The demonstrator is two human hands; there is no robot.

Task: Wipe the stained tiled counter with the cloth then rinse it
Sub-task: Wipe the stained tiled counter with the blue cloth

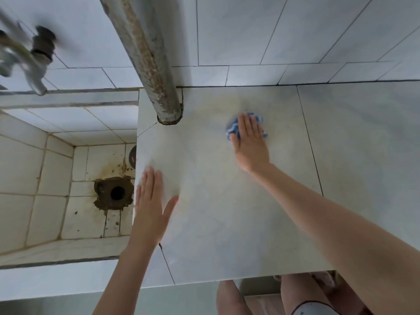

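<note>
Cloth (234, 128) sits bunched under right grip (250, 138), palm flat, fingers extended, pressing rather than pinching. Looks soft, light, likely damp; should slide easily on glossy desk (227, 212). Best taken by gathering the whole wad. Left grip (151, 201) open, flat, empty, bracing at the near-left.

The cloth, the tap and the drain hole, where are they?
cloth (232, 128), head view, blue striped edge left of the fingers.
tap (37, 84), head view, blurred metal spout.
drain hole (117, 193), head view, dark opening.
</note>
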